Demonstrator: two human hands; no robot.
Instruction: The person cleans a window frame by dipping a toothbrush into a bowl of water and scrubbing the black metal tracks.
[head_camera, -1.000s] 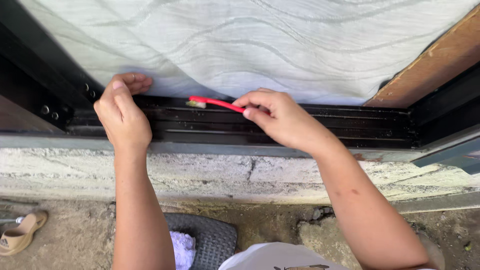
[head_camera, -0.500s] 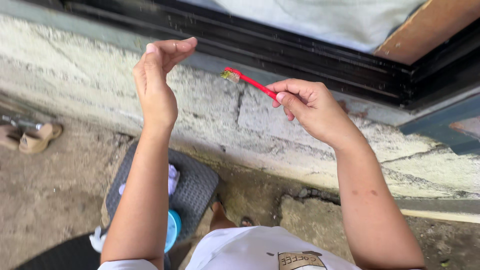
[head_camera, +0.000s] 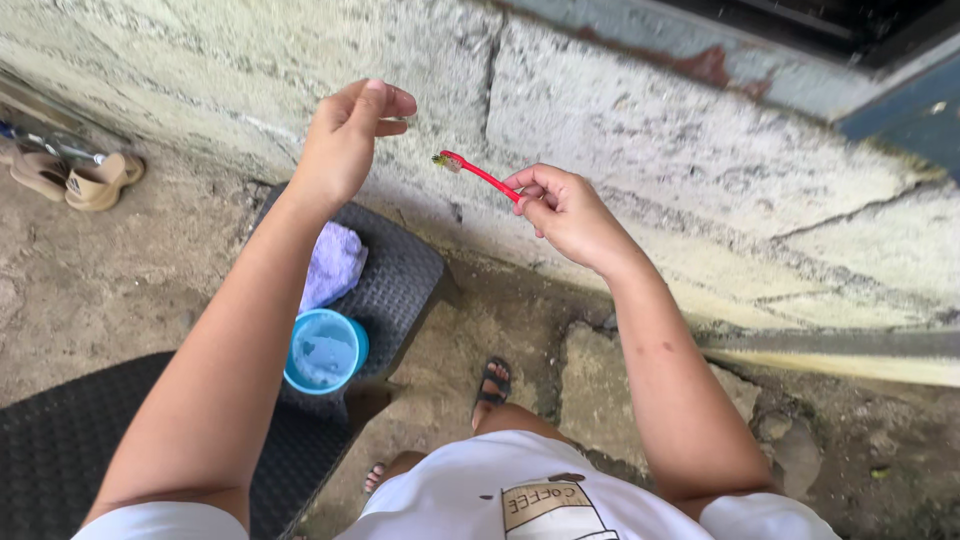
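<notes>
While the right hand (head_camera: 565, 208) pinches the handle of a red toothbrush (head_camera: 478, 173) between thumb and fingertips, the brush points up and to the left, its soiled bristle head held in the air between the two hands, in front of the rough concrete wall (head_camera: 640, 130). The left hand (head_camera: 350, 140) is raised just left of the bristle head, holding nothing, with its fingers loosely curled together and the thumb resting near the fingertips. Below the left forearm, a blue cup (head_camera: 325, 350) stands at the near edge of a small dark woven mat (head_camera: 400, 270); it appears to hold a shallow layer of clear liquid, though this cannot be told for certain. A lilac cloth (head_camera: 333, 264) lies crumpled on the same mat, just beyond the cup and partly hidden by the forearm. A larger dark mat (head_camera: 60, 440) covers the ground at lower left. Tan sandals (head_camera: 75, 178) rest on the ground near the left edge, well apart from the hands. A sandalled foot (head_camera: 491, 380) stands on the ground to the right of the cup.
</notes>
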